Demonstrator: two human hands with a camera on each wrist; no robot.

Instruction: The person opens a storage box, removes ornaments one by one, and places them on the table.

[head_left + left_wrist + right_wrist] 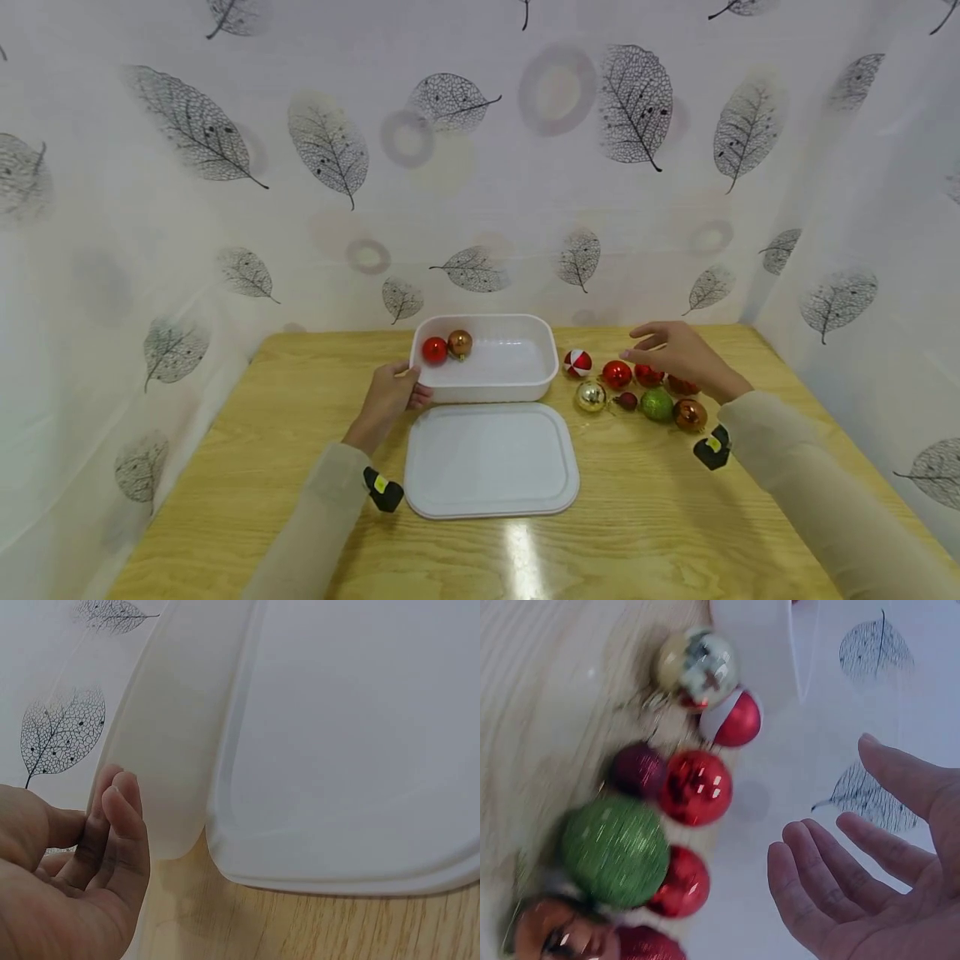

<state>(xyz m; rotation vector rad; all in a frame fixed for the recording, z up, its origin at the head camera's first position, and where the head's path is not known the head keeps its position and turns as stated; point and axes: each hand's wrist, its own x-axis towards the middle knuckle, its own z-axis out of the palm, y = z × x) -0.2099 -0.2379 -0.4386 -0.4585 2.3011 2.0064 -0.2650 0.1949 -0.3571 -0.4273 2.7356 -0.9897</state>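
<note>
A white plastic box [517,388] stands toward the back of the table, with a red ball ornament [434,350] and a copper one [460,342] in its left end. My left hand [392,388] holds the box's near left corner, thumb by the rim and fingers along the outer wall [172,750]. To the right, my right hand [678,357] hovers over the group of ornaments, fingers spread and holding nothing. Around it lie shiny red balls [617,374], a glittery green ball [657,405], another copper ball [689,414] and a small dark red one [637,769].
The box's white lid [491,461] lies flat directly in front of it. A gold ball [591,396] and a red-and-white ball [577,362] sit just right of the box. A leaf-patterned curtain [480,192] hangs behind the wooden table [637,533] and along its sides.
</note>
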